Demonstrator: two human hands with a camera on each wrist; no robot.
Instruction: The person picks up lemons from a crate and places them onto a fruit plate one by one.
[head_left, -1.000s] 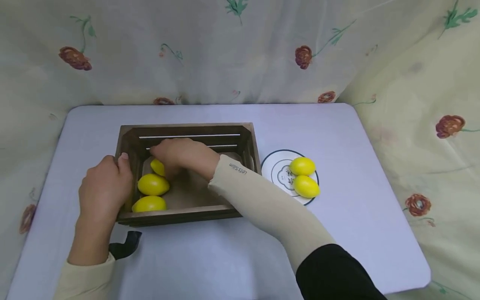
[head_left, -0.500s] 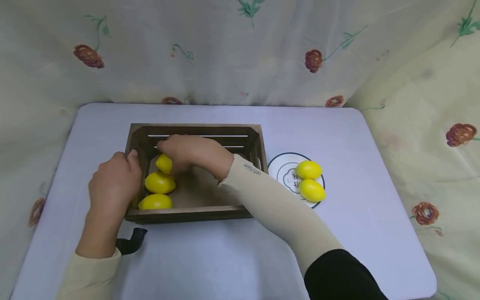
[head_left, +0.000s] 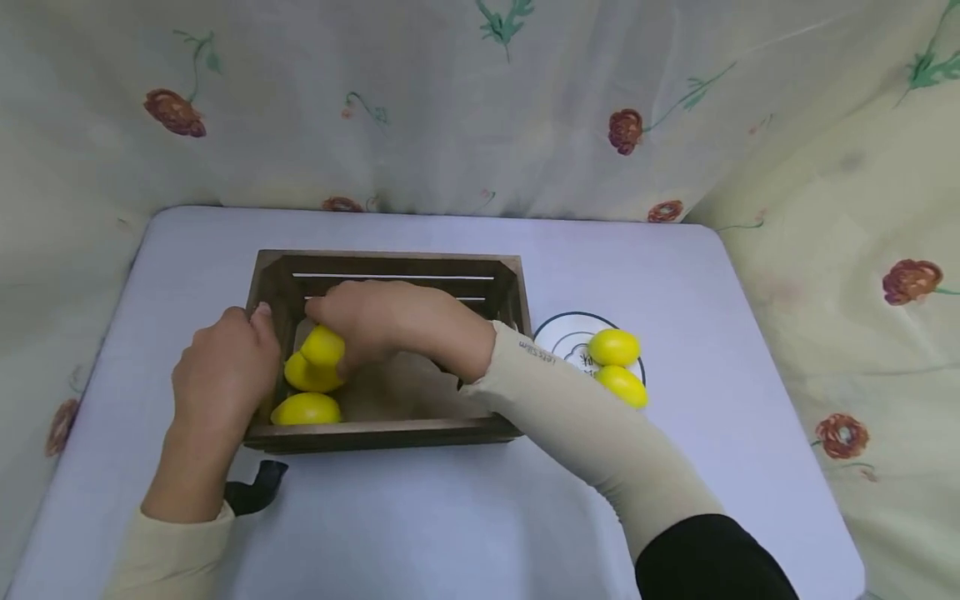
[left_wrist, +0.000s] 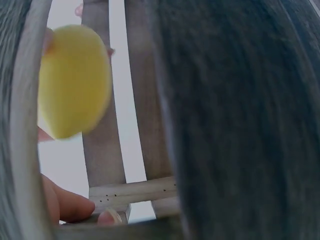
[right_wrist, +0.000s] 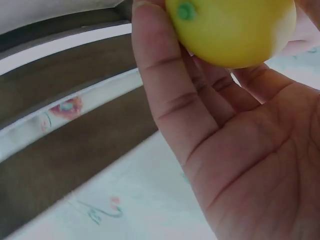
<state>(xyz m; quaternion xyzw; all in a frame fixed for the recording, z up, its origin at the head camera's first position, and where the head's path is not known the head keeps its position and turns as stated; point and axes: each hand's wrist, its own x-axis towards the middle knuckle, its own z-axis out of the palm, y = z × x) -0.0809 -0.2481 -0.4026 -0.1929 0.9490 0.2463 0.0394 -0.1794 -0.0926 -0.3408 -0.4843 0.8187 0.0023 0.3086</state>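
Observation:
My right hand (head_left: 375, 321) reaches into a dark wooden slatted crate (head_left: 442, 431). Its fingers hold a yellow lemon (right_wrist: 232, 30), whose green stem end shows in the right wrist view. In the head view this lemon partly covers a second lemon (head_left: 302, 375), which lies by the crate's left wall. A third lemon (head_left: 306, 409) rests in the near left corner. My left hand (head_left: 225, 367) grips the crate's left side, thumb up at the rim and fingers partly hidden. Through the slats, the left wrist view catches the held lemon (left_wrist: 75, 80).
To the right of the crate, a white plate (head_left: 555, 333) with dark rings bears two lemons (head_left: 614, 347), partly behind the right sleeve. A black curved object (head_left: 258, 490) shows by the left wrist. A flowered curtain (head_left: 420, 100) hangs behind the white table (head_left: 712, 375).
My right hand has lifted its lemon and brought it toward me, so that it now overlaps the second lemon. The left hand keeps its grip on the crate.

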